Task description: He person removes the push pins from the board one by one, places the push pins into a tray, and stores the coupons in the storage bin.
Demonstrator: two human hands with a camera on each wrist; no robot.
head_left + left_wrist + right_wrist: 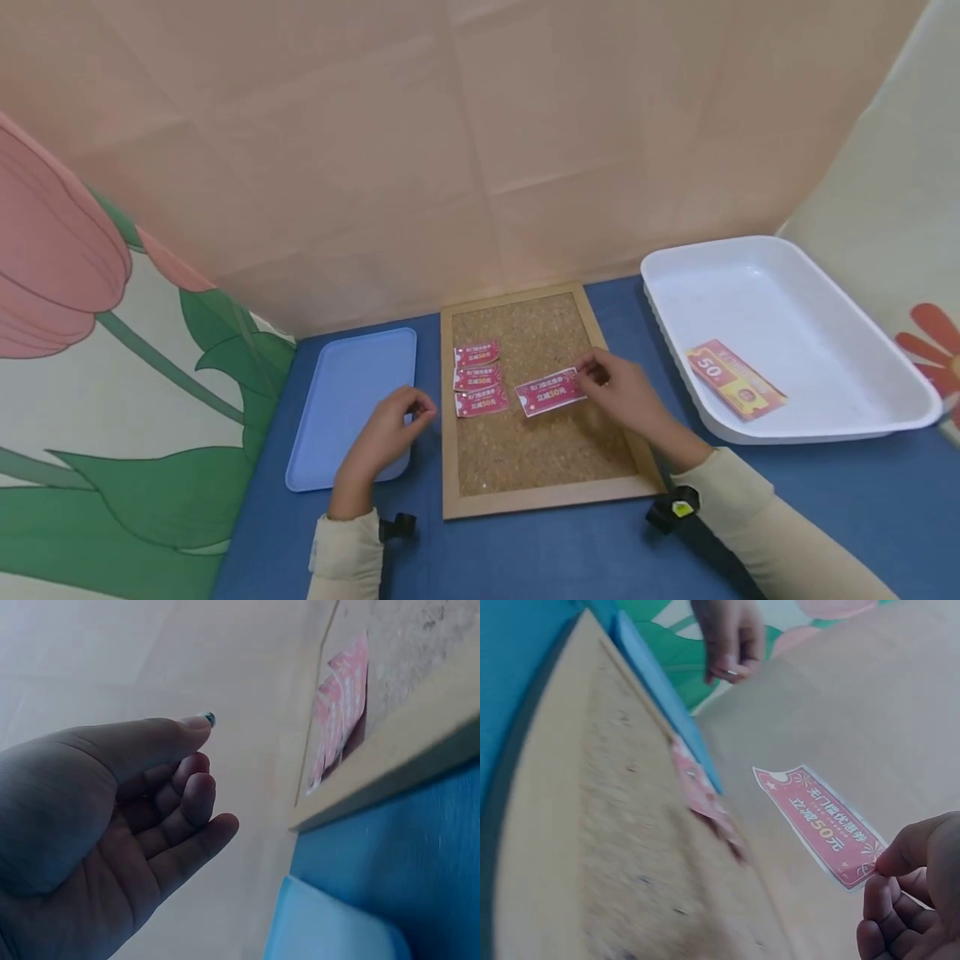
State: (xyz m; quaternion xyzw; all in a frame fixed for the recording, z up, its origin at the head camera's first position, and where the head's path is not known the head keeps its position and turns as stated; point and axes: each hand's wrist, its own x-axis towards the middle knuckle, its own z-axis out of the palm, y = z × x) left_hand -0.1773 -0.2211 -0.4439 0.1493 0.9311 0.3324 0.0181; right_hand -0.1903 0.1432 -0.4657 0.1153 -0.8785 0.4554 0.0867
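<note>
clearly, the right hand (618, 392) pinches a pink coupon (550, 392) by its right end, thumb against fingertips, over the corkboard (540, 467). it looks like thin paper, so it should be nearly weightless, bendy and easily creased; a light hold on a short edge suits it. the left hand (386, 433) is half curled near the board's left edge; i cannot tell if its fingertips grip something tiny. the board lies on a blue tabletop (525, 558), between a blue tray (352, 375) and a white bin (810, 333), before a creased beige sheet (337, 167).
</note>
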